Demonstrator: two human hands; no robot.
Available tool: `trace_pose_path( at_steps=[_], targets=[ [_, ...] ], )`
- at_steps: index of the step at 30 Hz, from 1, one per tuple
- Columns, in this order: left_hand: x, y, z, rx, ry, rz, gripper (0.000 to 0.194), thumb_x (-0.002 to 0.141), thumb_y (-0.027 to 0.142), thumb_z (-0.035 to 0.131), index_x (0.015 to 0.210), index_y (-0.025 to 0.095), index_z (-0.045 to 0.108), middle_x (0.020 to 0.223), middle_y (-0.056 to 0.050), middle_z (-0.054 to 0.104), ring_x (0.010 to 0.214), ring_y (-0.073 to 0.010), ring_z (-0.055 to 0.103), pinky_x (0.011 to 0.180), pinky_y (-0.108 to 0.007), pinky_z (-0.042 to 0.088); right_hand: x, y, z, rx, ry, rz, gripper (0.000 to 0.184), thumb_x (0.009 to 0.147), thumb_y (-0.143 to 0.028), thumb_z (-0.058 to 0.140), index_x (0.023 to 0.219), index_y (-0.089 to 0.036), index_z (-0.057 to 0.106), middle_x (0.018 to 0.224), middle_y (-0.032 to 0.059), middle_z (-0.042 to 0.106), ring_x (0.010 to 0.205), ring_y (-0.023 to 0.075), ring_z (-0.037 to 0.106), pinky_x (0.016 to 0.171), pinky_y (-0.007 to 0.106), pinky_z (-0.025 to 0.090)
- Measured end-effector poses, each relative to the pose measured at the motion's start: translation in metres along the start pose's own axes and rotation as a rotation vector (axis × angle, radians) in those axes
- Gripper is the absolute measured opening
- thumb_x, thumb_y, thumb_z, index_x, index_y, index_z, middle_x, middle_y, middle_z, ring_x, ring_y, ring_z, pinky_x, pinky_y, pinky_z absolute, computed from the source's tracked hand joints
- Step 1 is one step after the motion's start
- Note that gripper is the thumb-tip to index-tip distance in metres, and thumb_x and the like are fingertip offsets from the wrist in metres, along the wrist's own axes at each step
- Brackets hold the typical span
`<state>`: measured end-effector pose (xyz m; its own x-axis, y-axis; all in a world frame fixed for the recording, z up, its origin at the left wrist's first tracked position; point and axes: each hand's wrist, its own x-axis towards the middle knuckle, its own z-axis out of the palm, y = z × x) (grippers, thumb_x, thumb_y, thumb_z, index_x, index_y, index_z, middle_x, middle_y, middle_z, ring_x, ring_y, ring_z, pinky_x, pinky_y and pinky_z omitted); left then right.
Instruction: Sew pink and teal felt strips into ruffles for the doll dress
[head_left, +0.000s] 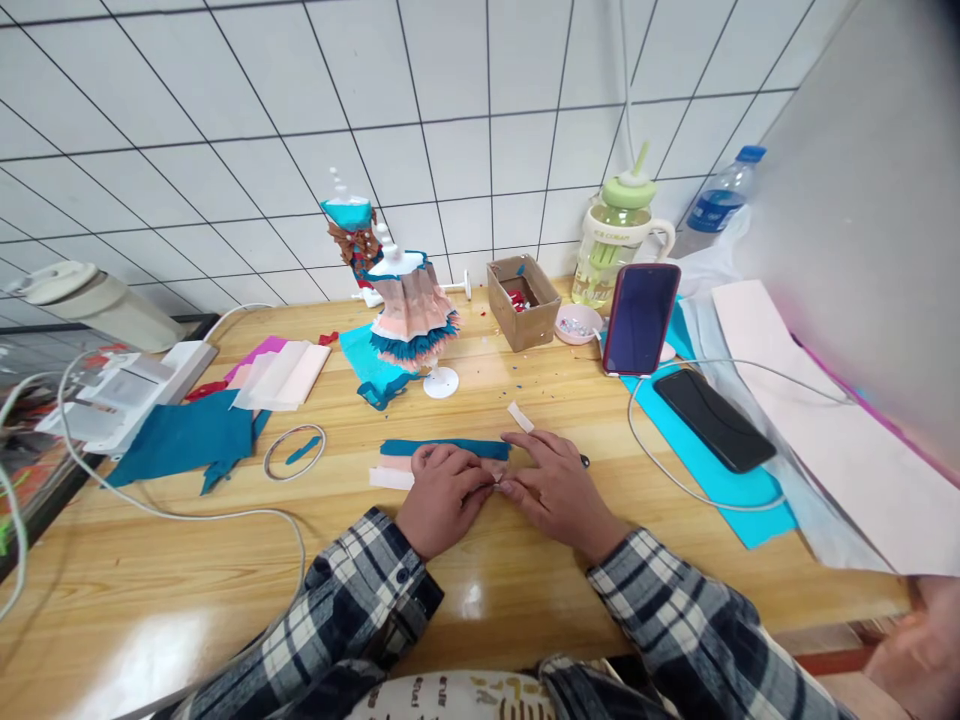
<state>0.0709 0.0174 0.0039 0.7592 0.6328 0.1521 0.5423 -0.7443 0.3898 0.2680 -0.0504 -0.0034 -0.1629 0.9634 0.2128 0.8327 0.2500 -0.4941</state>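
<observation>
A teal crepe-paper strip (442, 447) lies flat on the wooden table, just beyond my hands. Along its near side runs a pale pink paper strip (391, 478), partly covered by my left hand (448, 497). The fingertips of that hand are pinched together on the pink strip's near edge. Close beside them, my right hand (559, 487) pinches the same edge with thumb and forefinger, its other fingers bent over the strips. A small dark rounded end (585, 461) pokes out beyond the right hand; the rest is hidden. Above it lies a short pale scrap (520, 416).
A small dress form in layered paper (405, 315) stands ahead, another (351, 235) behind it. Nearby are a cardboard box (525, 305), a pink bead dish (577, 325), an upright phone (641, 320) and a flat phone (714, 420). A white cable (225, 516) crosses the left side.
</observation>
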Motion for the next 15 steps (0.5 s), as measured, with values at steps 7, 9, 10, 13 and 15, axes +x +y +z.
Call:
trace_pose_path(
  at_steps=[7,9,10,13,15],
  targets=[
    [0.001,0.007,-0.004,0.059,-0.006,-0.011,0.014,0.087,0.025,0.058,0.086,0.030,0.072,0.103,-0.001,0.066,0.100,-0.0233,0.050,0.093,-0.050,0.024,-0.007,0.007,-0.004,0.024,-0.013,-0.020,0.025,0.094,-0.039,0.051,0.099,-0.036,0.075,0.139,-0.0023,0.054,0.125,0.0269,0.043,0.102,0.049,0.033],
    [0.001,0.007,-0.004,0.058,-0.008,-0.017,0.013,0.085,0.025,0.059,0.084,0.029,0.071,0.105,-0.001,0.066,0.100,-0.0236,0.050,0.093,-0.050,0.025,-0.009,0.007,-0.005,0.022,-0.018,-0.045,0.025,0.094,-0.038,0.051,0.104,-0.037,0.074,0.139,-0.0028,0.054,0.125,0.0269,0.043,0.102,0.050,0.034],
    [0.001,0.006,-0.004,0.055,-0.005,-0.018,0.012,0.085,0.026,0.059,0.083,0.028,0.071,0.105,-0.001,0.066,0.100,-0.0236,0.050,0.093,-0.050,0.025,-0.010,0.007,-0.005,0.020,-0.021,-0.054,0.025,0.094,-0.037,0.051,0.106,-0.037,0.073,0.139,-0.0029,0.054,0.125,0.0269,0.044,0.102,0.050,0.034],
    [0.001,0.005,-0.003,0.042,0.005,-0.014,0.013,0.086,0.027,0.058,0.083,0.028,0.071,0.105,-0.002,0.066,0.101,-0.0234,0.050,0.094,-0.050,0.025,-0.011,0.007,-0.006,0.015,-0.028,-0.064,0.026,0.094,-0.037,0.051,0.109,-0.038,0.072,0.138,-0.0034,0.055,0.124,0.0268,0.045,0.101,0.050,0.035],
    [0.001,0.004,-0.003,0.036,0.009,-0.012,0.014,0.087,0.027,0.057,0.083,0.028,0.070,0.105,-0.002,0.066,0.101,-0.0233,0.050,0.094,-0.050,0.025,-0.012,0.006,-0.005,0.007,-0.032,-0.063,0.026,0.094,-0.036,0.050,0.108,-0.037,0.072,0.139,-0.0039,0.054,0.123,0.0264,0.046,0.101,0.050,0.035]
  ],
)
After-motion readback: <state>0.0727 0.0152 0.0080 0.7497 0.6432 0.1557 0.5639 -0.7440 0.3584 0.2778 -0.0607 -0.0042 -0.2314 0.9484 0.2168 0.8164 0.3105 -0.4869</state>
